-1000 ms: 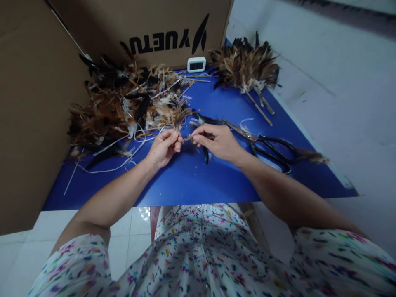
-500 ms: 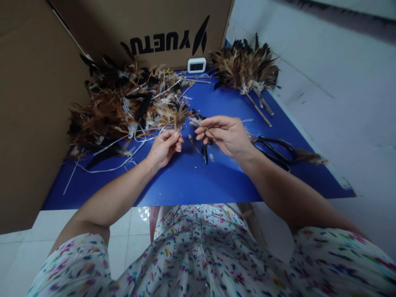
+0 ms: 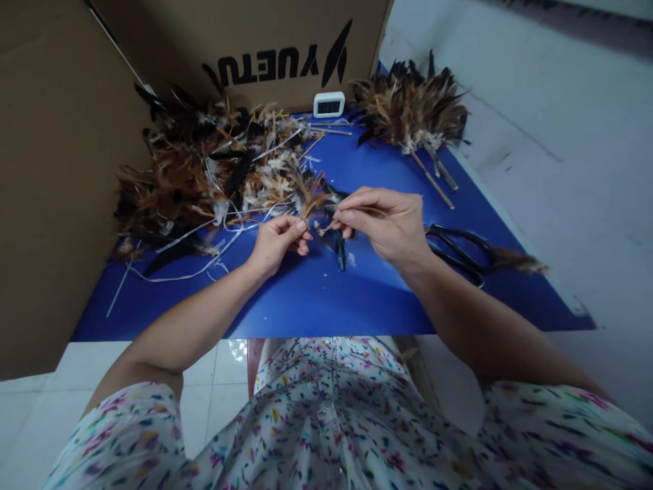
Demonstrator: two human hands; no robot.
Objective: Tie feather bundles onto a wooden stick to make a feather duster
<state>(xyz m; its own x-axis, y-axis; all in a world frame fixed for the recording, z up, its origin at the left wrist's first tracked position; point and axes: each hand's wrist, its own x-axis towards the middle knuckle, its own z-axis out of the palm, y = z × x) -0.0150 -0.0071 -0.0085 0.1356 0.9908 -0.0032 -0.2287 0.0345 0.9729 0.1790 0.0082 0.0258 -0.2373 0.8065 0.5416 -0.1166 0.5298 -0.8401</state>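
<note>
My left hand (image 3: 280, 245) pinches a small bunch of brown feathers (image 3: 311, 194) by its base, the tips fanning upward. Just to the right, my right hand (image 3: 385, 221) is closed on a thin feather (image 3: 322, 230), whose pale fluffy end points at the left hand; the rest of it is partly hidden by the fingers. A small gap separates the two hands. Dark feathers (image 3: 339, 250) lie on the blue table below them. Left of my left hand spreads a large pile of brown, black and white feathers (image 3: 188, 170), with white plastic strips (image 3: 191, 280) among it.
Black-handled scissors (image 3: 459, 252) lie to the right of my right hand, beside a loose brown feather (image 3: 520, 260). Feather bundles on sticks (image 3: 413, 109) rest at the back right. A white digital timer (image 3: 329, 105) stands before a cardboard box (image 3: 286, 34). Another cardboard panel (image 3: 56, 190) borders the left.
The feather in my right hand has turned, its fluffy end now lower and pointing toward my left hand. The bunch in my left hand is more fanned out and tilts rightward.
</note>
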